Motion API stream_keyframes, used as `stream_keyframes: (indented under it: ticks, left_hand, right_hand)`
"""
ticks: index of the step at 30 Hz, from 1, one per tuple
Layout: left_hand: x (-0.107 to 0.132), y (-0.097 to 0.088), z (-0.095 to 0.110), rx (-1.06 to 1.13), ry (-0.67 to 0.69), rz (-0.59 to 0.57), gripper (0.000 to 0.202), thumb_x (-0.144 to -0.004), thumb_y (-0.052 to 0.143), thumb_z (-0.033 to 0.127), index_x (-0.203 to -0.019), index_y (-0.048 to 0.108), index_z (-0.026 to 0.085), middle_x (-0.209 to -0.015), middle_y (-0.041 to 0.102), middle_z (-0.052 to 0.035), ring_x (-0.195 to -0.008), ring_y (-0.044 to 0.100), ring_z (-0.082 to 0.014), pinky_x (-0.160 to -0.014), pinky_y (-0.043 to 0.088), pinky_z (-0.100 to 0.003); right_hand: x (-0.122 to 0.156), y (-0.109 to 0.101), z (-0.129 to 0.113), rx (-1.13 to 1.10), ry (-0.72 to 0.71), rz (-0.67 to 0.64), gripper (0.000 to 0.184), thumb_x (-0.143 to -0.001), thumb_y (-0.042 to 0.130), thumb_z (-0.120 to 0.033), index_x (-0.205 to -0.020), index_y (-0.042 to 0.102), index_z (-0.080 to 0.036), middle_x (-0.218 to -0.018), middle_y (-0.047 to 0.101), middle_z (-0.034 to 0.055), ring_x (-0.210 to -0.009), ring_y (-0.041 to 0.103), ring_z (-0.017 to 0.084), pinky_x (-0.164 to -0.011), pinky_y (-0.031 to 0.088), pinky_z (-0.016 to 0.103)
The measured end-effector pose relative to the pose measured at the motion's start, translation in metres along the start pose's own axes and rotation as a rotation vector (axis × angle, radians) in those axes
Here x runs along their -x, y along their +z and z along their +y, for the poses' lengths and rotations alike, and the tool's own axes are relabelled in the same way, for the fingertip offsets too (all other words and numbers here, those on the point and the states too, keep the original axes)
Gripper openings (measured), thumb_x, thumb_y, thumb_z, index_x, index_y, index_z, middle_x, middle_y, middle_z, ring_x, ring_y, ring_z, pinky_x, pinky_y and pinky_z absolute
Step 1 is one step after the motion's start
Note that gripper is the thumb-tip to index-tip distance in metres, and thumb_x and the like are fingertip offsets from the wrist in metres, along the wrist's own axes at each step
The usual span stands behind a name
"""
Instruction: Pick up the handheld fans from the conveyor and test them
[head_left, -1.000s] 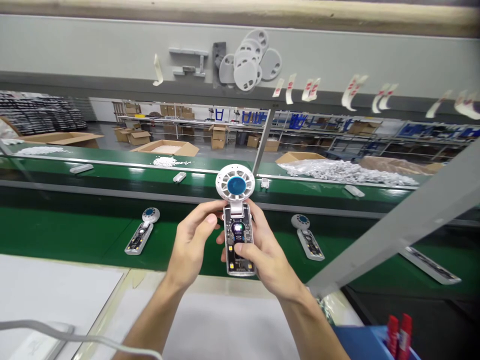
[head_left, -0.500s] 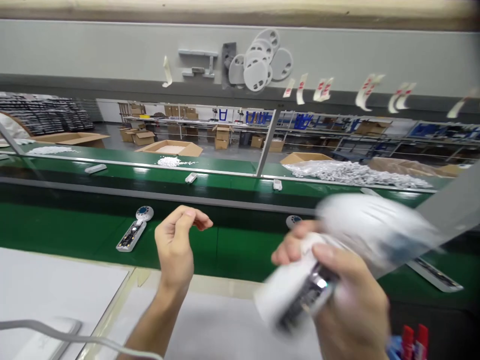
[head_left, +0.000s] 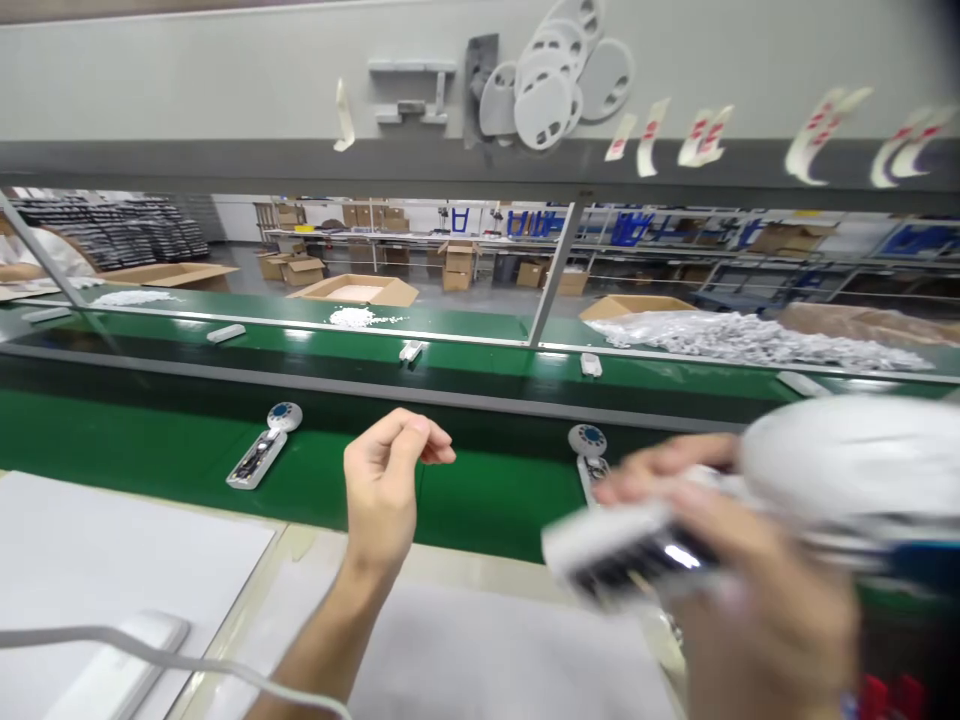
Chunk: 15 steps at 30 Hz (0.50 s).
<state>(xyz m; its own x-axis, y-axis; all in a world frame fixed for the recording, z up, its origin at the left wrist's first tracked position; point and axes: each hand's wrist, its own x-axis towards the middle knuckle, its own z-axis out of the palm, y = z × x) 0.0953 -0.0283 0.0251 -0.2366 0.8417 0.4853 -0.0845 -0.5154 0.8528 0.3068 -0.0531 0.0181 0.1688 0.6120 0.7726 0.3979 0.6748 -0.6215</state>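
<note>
My right hand [head_left: 750, 540] grips a white round-headed handheld device [head_left: 847, 460] by its handle. Its round head points to the right, and the handle's open side bares dark electronics with a bright spot. Both are smeared by motion. My left hand [head_left: 386, 480] is raised over the near edge of the green belt [head_left: 480, 470], fingers curled and thumb pressed to them; whatever may be in that pinch is hidden. On the belt lie a similar open device [head_left: 259, 458] left of my left hand and another device [head_left: 587, 440] partly behind my right fingers.
White paper [head_left: 480, 650] covers the near bench, crossed by a grey cable [head_left: 172, 655] at left. White covers [head_left: 591, 365] lie along the far belt. Behind are heaps of small white parts [head_left: 750, 340] and cartons [head_left: 360, 289]. A slanted post [head_left: 555, 275] supports the overhead panel [head_left: 187, 90].
My right hand has moved right with the device, its handle now lying flatter. My left hand sits slightly further right in view, still curled. The whole view has shifted a little.
</note>
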Motion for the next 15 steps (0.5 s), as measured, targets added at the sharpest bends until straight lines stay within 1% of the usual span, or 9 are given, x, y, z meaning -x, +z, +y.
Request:
stream_keyframes:
  ticks: [2, 4, 5, 6, 8, 10, 12, 13, 15]
  left_hand:
    - [0.0, 0.001, 0.0, -0.043, -0.012, -0.038, 0.031, -0.093, 0.051, 0.026, -0.068, 0.067, 0.018, -0.065, 0.065, 0.0009, -0.066, 0.06, -0.0114, -0.065, 0.048, -0.022]
    - [0.0, 0.002, 0.001, -0.112, -0.023, -0.091, 0.029, -0.093, 0.052, 0.027, -0.07, 0.067, 0.019, -0.069, 0.066, 0.0007, -0.069, 0.06, -0.0116, -0.067, 0.048, -0.022]
    - [0.0, 0.003, 0.002, -0.157, -0.025, -0.126, 0.026, -0.093, 0.053, 0.029, -0.074, 0.068, 0.019, -0.074, 0.067, 0.0005, -0.072, 0.061, -0.012, -0.069, 0.048, -0.023]
    - [0.001, 0.004, 0.002, -0.206, -0.024, -0.166, 0.021, -0.093, 0.055, 0.031, -0.08, 0.068, 0.02, -0.08, 0.068, 0.0004, -0.077, 0.061, -0.0126, -0.072, 0.049, -0.023]
    - [0.002, 0.005, 0.002, -0.307, -0.015, -0.278, 0.016, -0.09, 0.059, 0.034, -0.099, 0.067, 0.023, -0.1, 0.068, 0.0004, -0.09, 0.061, -0.0142, -0.08, 0.048, -0.025]
    - [0.004, 0.006, -0.001, -0.41, -0.019, -0.435, 0.038, -0.085, 0.067, 0.036, -0.121, 0.059, 0.029, -0.12, 0.063, 0.0013, -0.104, 0.059, -0.0163, -0.089, 0.047, -0.027]
    - [0.006, 0.008, -0.006, -0.509, -0.048, -0.55, 0.061, -0.08, 0.072, 0.038, -0.135, 0.047, 0.034, -0.134, 0.056, 0.0022, -0.116, 0.055, -0.0185, -0.095, 0.045, -0.03]
    - [0.006, 0.009, -0.009, -0.552, -0.064, -0.568, 0.066, -0.08, 0.073, 0.038, -0.138, 0.043, 0.035, -0.137, 0.055, 0.0023, -0.119, 0.054, -0.0193, -0.097, 0.045, -0.03]
    - [0.005, 0.011, -0.014, -0.613, -0.08, -0.528, 0.064, -0.081, 0.071, 0.038, -0.138, 0.042, 0.035, -0.137, 0.056, 0.0022, -0.119, 0.054, -0.0197, -0.097, 0.045, -0.031]
  right_hand:
    - [-0.009, 0.016, 0.006, 0.135, -0.128, 0.01, 0.009, -0.086, 0.064, -0.019, -0.096, 0.062, -0.02, -0.09, 0.064, 0.006, -0.079, 0.062, 0.022, -0.07, 0.05, 0.038]
    - [-0.016, 0.028, 0.014, 0.283, -0.245, -0.092, 0.009, -0.083, 0.061, -0.013, -0.089, 0.065, -0.019, -0.089, 0.066, 0.0071, -0.08, 0.061, 0.023, -0.071, 0.047, 0.037]
    - [-0.018, 0.032, 0.019, 0.327, -0.266, -0.161, 0.011, -0.082, 0.057, -0.011, -0.086, 0.065, -0.018, -0.085, 0.066, 0.0066, -0.077, 0.06, 0.022, -0.068, 0.046, 0.035]
    - [-0.019, 0.036, 0.024, 0.334, -0.243, -0.226, 0.013, -0.081, 0.055, -0.009, -0.084, 0.064, -0.018, -0.082, 0.066, 0.0059, -0.073, 0.059, 0.02, -0.064, 0.044, 0.033]
    - [-0.016, 0.043, 0.033, 0.243, -0.111, -0.291, 0.012, -0.077, 0.057, -0.01, -0.084, 0.064, -0.017, -0.083, 0.067, 0.0052, -0.071, 0.061, 0.019, -0.061, 0.045, 0.029]
    - [-0.011, 0.051, 0.04, 0.145, 0.032, -0.316, 0.016, -0.075, 0.06, -0.013, -0.088, 0.066, -0.017, -0.086, 0.07, 0.0051, -0.075, 0.064, 0.02, -0.063, 0.047, 0.028]
    - [-0.005, 0.059, 0.045, 0.073, 0.183, -0.334, 0.02, -0.075, 0.061, -0.015, -0.093, 0.069, -0.017, -0.091, 0.072, 0.0049, -0.08, 0.067, 0.021, -0.066, 0.049, 0.028]
    - [-0.003, 0.064, 0.047, 0.041, 0.256, -0.352, 0.022, -0.075, 0.062, -0.015, -0.095, 0.07, -0.017, -0.092, 0.072, 0.0046, -0.082, 0.067, 0.022, -0.068, 0.05, 0.028]
    - [0.001, 0.071, 0.05, -0.018, 0.379, -0.401, 0.024, -0.076, 0.064, -0.018, -0.099, 0.07, -0.018, -0.095, 0.073, 0.004, -0.086, 0.068, 0.022, -0.071, 0.051, 0.029]
